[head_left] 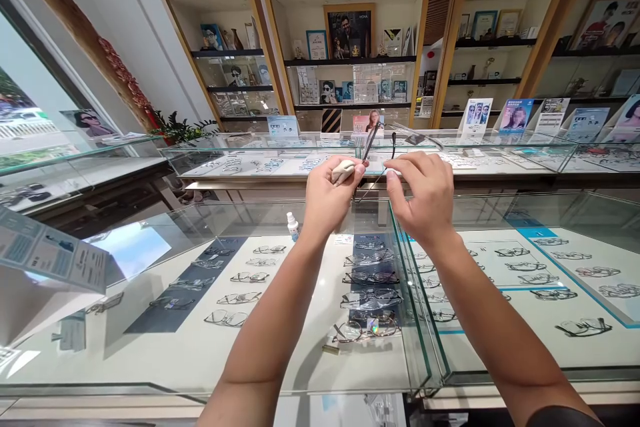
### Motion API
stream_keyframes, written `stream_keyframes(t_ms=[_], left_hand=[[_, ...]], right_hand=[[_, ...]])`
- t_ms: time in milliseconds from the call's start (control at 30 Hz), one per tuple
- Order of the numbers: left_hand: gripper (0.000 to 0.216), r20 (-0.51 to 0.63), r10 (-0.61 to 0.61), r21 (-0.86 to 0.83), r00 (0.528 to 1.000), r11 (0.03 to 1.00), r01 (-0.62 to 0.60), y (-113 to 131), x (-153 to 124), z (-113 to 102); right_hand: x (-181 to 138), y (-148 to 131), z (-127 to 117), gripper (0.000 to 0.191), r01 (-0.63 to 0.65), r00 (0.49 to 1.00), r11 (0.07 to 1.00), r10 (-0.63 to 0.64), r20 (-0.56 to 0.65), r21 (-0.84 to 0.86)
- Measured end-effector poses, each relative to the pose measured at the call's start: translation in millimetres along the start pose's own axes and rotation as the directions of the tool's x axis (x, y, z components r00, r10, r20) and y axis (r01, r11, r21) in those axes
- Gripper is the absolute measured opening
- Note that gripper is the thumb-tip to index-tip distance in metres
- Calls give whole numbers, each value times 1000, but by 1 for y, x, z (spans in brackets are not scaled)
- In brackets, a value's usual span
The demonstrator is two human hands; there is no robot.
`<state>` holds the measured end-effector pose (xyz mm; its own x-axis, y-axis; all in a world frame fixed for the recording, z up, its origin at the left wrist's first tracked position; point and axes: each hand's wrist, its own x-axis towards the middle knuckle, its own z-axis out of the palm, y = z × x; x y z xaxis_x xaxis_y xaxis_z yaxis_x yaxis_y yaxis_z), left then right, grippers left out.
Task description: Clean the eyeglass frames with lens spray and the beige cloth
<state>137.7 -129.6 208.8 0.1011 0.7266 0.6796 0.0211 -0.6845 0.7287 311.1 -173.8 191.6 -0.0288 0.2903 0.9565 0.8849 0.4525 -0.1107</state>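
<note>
Holding a dark, thin-rimmed glasses (371, 141) up at chest height over the glass counter (165, 247), the person has both hands on it, temples pointing up toward twelve o'clock. The left hand (327, 197) is curled, thumb and fingers pinching a small beige cloth (343, 171) against the frame at its left end. At three o'clock of it, the right hand (423, 197) has bent fingers pressed together on the other end of the frame, though its exact hold there is hidden behind the knuckles. By the look of it the step in hand is wiping the front or a lens with the cloth while the other hand steadies the frame. Working further across would call for a light, even pinch, a firm hold from the right hand, and care not to twist the slender temples. A small white bottle (293, 225) stands on the counter at about seven o'clock of the left hand, near but apart from it. Under the glass lie rows of display frames (371, 278). At twelve o'clock stand a far counter (280, 147) and wall shelves (345, 63).
</note>
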Motion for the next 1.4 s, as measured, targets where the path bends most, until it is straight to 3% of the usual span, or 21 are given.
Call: stream_keyframes(t_ms=[200,300,467,633,800,933,1100,1267,1400], left_hand=[[25,-121,4,-13,993,1000,-5,-9,4,-3],[24,-182,1,-106,983,994,-21,-15,7,-4],[27,-196,-119,-330,973,943,48,-30,16,-3],[33,-268,-236,-475,934,876,85,-41,25,-3],[31,-140,-227,-388,964,908,158,-43,20,4],[27,-27,-183,-321,983,933,165,-40,7,18],[27,101,-215,-381,971,893,238,-30,-1,28],[26,155,-246,-339,957,897,285,-22,-2,24],[25,144,-240,-122,960,958,258,-28,6,9]], right_hand=[[2,6,-1,21,-50,999,997,50,6,-60],[3,9,-3,25,-87,995,989,92,40,-120],[4,18,-4,34,-142,971,980,166,170,-141],[6,23,-9,43,-158,917,981,187,352,-109],[5,16,-5,23,-149,925,989,130,356,25],[1,6,3,41,-167,906,970,80,417,179],[-1,1,8,28,-225,889,940,91,449,255],[-1,4,9,22,-255,901,929,127,415,268],[0,7,6,23,-276,910,921,158,384,275]])
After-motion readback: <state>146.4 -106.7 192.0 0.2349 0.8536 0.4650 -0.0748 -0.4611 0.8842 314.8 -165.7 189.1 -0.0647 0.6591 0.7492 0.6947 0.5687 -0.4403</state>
